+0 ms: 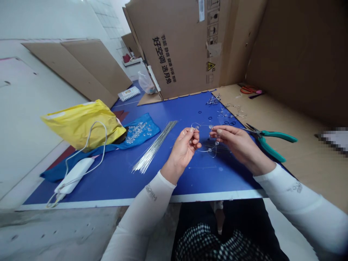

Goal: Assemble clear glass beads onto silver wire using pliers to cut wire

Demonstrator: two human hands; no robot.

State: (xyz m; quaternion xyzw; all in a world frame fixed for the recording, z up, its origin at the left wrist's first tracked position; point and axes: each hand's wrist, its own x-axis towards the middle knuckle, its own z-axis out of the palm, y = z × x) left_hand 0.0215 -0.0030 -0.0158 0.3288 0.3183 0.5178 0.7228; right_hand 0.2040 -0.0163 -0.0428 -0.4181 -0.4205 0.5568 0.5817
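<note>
Between my hands, just above the blue tabletop, hangs a loop of thin wire strung with clear beads. My left hand pinches one side of it close to a bead. On the other side, my right hand pinches the wire beside another clear bead. A bundle of straight silver wires lies to the left of my left hand. Pliers with teal handles rest just beyond my right hand, their jaws partly behind it.
Loose clear beads lie on a blue cloth beside a yellow bag. A white power strip with its cord sits front left. Black rings, beaded wire pieces and orange-handled scissors lie farther back. A cardboard box walls the rear.
</note>
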